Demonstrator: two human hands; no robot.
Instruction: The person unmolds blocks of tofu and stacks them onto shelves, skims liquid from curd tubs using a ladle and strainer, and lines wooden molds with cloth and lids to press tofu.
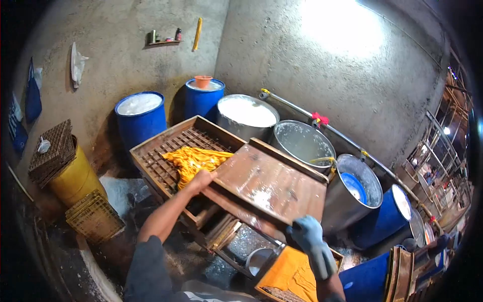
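A wet wooden board [274, 183] with raised edge strips lies tilted across the middle of the view. My left hand [203, 181], bare, is closed on its left edge. At the near right corner my right hand [308, 234], in a grey-blue glove, grips the same board. Just beyond my left hand, a bunched yellow-orange cloth [196, 160] rests on a slatted wooden tray [156, 148], whose right part the board covers. Below my right hand, an orange cloth [287, 267] is spread in a lower wooden frame [339, 259].
Blue drums [141, 118] and steel vats [249, 118] stand along the walls, some with white contents. A metal pipe [294, 106] runs behind them. At left, woven racks [95, 216] lean by a yellow drum [78, 178]. A metal pot [259, 259] sits under the board.
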